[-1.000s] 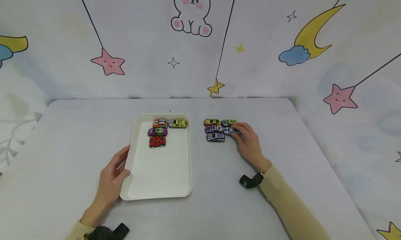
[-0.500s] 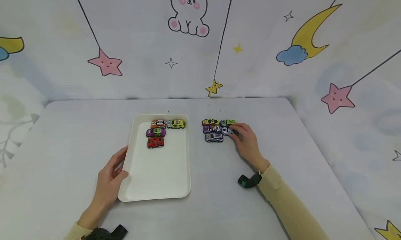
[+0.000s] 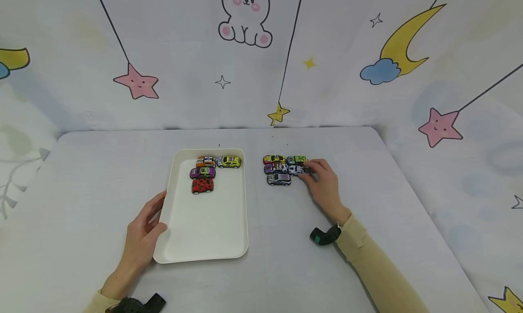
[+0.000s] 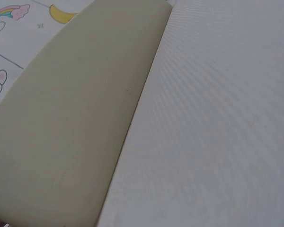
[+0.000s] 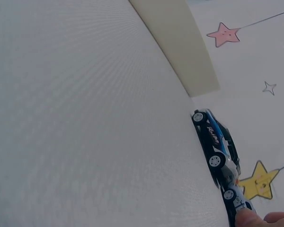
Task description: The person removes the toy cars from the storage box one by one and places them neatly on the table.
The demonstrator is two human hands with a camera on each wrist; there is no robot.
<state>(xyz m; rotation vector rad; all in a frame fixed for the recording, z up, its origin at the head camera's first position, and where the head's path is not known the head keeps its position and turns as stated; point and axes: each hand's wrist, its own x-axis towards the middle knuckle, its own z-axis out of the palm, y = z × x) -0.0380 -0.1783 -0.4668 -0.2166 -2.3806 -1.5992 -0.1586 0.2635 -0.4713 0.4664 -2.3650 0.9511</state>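
My left hand (image 3: 140,236) holds the left rim of a shallow white tray (image 3: 204,227), thumb at the edge and fingers along its side. Toward the tray's far end sit an orange-and-white toy car (image 3: 206,161), a yellow one (image 3: 229,162), a purple one (image 3: 202,173) and a red one (image 3: 202,186). My right hand (image 3: 325,186) pinches the rear end of a white toy car (image 3: 295,169) between thumb and fingers. That car stands in a tight group right of the tray. In the right wrist view, the thumb (image 5: 248,218) presses its side.
Grouped around the white car are a yellow-and-red car (image 3: 274,159), a green car (image 3: 297,159), a purple-and-white car (image 3: 275,168) and a silver car (image 3: 279,179). A white cloth (image 3: 286,267) covers the table. A printed cartoon backdrop (image 3: 184,54) rises behind its far edge.
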